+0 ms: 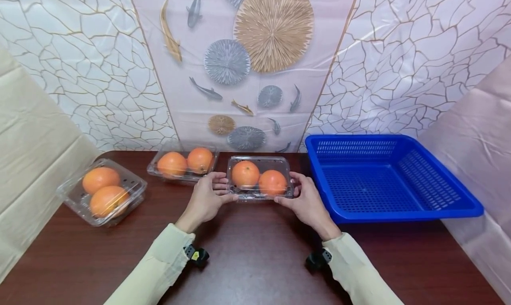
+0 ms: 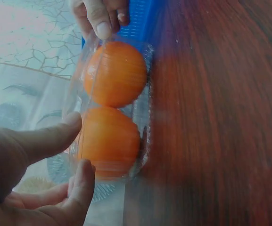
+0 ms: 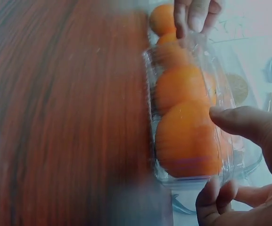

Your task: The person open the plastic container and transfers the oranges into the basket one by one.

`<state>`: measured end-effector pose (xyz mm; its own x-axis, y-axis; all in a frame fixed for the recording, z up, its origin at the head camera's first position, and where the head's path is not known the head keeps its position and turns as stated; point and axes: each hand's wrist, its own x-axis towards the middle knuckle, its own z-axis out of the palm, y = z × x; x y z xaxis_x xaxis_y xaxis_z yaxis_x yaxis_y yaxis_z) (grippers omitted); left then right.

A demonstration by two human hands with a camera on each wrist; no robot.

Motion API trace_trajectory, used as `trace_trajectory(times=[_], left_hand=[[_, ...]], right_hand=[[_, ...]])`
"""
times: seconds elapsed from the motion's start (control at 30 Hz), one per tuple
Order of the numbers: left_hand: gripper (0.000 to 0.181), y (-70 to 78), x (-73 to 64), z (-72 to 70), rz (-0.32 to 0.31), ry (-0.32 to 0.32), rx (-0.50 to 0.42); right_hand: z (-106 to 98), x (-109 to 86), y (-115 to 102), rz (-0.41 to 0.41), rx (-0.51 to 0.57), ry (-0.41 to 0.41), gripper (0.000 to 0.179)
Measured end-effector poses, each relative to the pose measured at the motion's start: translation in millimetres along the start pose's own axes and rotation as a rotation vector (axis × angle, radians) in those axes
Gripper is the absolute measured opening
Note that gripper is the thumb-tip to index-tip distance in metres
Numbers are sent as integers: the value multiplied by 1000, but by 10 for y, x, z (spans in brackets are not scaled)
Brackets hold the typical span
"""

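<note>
gripping clear container [image 1: 265, 164] by short ends: left hand [image 1: 205, 199], right hand [image 1: 306, 203]; long axis side to side.

Over there a clear plastic box [image 1: 255, 196], lid down and roughly level, is gripped at its left end by the left hand [image 1: 204, 201] and its right end by the right hand [image 1: 309, 203], two round oranges [image 1: 245, 174] side by side inside (the left one sits slightly farther back).
</note>
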<state>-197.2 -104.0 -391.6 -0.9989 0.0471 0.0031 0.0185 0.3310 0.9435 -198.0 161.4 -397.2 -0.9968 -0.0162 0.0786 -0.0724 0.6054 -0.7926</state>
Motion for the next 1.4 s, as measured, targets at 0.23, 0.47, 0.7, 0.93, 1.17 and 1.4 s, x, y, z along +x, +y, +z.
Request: trace_trajectory(times=[0.23,0.47,0.7,0.93,1.17,1.4], left_hand=[[61,1,-23,-22,-31,-7,-20],[57,18,-20,0,-84,-12,-23],[51,-6,-13,-18,-138,-55,-7],[50,-24,-3,-52,-138,-66,9],[47,-9,-20,-57,-129,-87,66],[45,26,-26,-71,-151,-113,47]], right_hand=[[24,19,-25,65,87,-11,88],[-24,9,-23,89,76,-10,83],[-15,-1,-21,151,156,-2,74],[-14,-10,-14,204,194,-27,72],[19,-18,-2,207,184,-33,72],[23,-17,8,189,147,-45,67]])
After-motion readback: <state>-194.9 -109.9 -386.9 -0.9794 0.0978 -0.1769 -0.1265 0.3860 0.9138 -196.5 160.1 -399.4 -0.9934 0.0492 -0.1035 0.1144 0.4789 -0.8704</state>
